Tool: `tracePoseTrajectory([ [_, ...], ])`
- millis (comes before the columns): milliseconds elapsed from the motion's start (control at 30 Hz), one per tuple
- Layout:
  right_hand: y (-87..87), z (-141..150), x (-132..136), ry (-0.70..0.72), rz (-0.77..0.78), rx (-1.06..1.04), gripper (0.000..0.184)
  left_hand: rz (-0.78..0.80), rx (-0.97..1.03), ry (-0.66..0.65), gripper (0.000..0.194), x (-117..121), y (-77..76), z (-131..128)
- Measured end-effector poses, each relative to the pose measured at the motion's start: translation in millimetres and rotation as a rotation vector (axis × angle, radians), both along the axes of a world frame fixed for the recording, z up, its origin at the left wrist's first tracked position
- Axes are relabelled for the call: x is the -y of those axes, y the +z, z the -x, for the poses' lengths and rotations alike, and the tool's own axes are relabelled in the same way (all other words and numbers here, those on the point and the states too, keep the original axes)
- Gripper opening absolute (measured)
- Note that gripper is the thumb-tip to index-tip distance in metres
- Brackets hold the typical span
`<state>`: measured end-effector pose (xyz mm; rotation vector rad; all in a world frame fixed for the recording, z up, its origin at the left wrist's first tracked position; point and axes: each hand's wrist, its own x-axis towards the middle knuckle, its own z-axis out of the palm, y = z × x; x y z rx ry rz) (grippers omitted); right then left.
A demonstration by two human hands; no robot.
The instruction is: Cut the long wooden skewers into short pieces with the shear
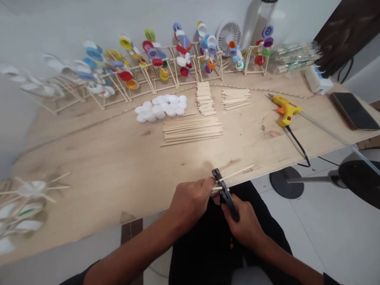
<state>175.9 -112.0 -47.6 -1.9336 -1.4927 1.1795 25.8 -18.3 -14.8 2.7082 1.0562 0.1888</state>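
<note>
My left hand [191, 200] is closed at the table's front edge, pinching thin wooden sticks. One stick [237, 172] sticks out to the right past the tool, and a short piece shows just below it. My right hand [248, 226] is wrapped round the handles of dark cutting pliers [226, 192]. Their jaws lie across the stick beside my left fingertips; whether they have cut through I cannot tell. Farther up the table lies a bundle of long sticks [192, 130], with short sticks [204, 99], another short pile [236, 99] and white bottle caps [162, 107] behind it.
Several bottle-cap wheels on stick frames [184, 51] line the wall. A yellow glue gun [285, 109] with a cord, a phone [354, 111], a power strip [319, 80] and a small fan [228, 37] stand right. Stick-and-cap wheels [34, 189] lie at left. A cord [97, 124] crosses the table [103, 170].
</note>
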Motion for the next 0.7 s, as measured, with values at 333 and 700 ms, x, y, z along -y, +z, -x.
tracePoseTrajectory([
  [333, 6.4, 2.0, 1.9, -0.029, -0.006, -0.050, 0.013, -0.436, -0.021, 0.028, 0.023, 10.9, -4.8, -3.3],
  [700, 10.7, -3.3, 3.4, -0.009, 0.015, -0.011, 0.008, 0.030, 0.087, 0.057, 0.021, 5.9, -2.5, -0.2],
])
